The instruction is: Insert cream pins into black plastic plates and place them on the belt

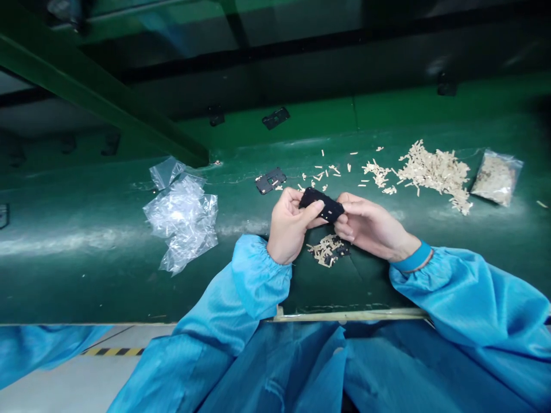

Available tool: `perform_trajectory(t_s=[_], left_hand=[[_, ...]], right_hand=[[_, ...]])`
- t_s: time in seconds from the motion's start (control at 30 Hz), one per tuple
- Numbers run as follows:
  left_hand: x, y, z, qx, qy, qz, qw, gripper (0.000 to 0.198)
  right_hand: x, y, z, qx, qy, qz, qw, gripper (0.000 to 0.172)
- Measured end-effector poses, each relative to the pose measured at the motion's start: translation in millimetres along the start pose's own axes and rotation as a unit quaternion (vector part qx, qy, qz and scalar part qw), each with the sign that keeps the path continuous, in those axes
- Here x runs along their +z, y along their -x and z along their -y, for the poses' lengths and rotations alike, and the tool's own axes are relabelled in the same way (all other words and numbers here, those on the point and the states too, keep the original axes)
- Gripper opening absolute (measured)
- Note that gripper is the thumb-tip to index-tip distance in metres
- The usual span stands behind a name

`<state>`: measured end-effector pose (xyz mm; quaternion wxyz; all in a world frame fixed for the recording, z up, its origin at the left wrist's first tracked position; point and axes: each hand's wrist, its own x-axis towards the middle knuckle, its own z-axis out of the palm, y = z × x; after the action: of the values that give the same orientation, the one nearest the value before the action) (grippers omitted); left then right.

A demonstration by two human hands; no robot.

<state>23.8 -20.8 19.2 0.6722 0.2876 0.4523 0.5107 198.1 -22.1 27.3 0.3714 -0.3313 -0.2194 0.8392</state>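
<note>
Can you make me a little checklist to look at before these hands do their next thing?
1. Do both hands grip the black frame? The left hand and right hand both do: ok.
2. Is the second black frame lying apart from the hands? Ok.
3. Are the pale strips all in one pile? Many are scattered on the green belt: not ok.
4. Is the small heap of strips free of the fingers? Cannot tell.

The frame looks matt black plastic.
</note>
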Motion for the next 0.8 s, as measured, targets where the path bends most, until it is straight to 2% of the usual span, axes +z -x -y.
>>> perform_trajectory(t_s=[0.17, 0.27, 0.4, 0.5, 0.57, 0.7, 0.8], left_hand=[[6.2, 2.6, 0.2, -0.038, 0.076, -0.012, 0.996, 0.045], [7.3, 4.1, 1.3, -0.043, 0.083, -0.02, 0.995, 0.042], [4.5, 2.4, 0.6, -0.031, 0.057, -0.027, 0.998, 0.043], [-0.3, -2.1, -1.3, -0.034, 0.018, -0.007, 0.999, 0.044], [-3.8, -6.1, -2.9, -0.028, 0.002, 0.002, 1.0, 0.041], [-8.6, -13.1, -5.1, 0.027, 0.007, -0.03, 0.999, 0.031], [-9.5, -14.8, -5.4, 0.034, -0.003, -0.039, 0.999, 0.026]], right_hand=[[3.8, -1.2, -12.6, -0.144, 0.105, -0.023, 0.984, 0.028], [2.4, -3.4, -18.9, -0.194, 0.148, -0.034, 0.969, 0.025], [-0.8, -2.9, -16.5, -0.197, 0.213, -0.055, 0.955, 0.028], [-3.7, -2.2, -3.5, -0.157, 0.27, -0.076, 0.947, 0.03], [-6.1, -3.5, 8.3, -0.135, 0.268, -0.102, 0.948, 0.031], [-10.6, -7.8, 22.4, -0.229, 0.176, -0.182, 0.94, 0.028], [-13.0, -6.0, 19.6, -0.163, 0.278, -0.15, 0.935, 0.03]])
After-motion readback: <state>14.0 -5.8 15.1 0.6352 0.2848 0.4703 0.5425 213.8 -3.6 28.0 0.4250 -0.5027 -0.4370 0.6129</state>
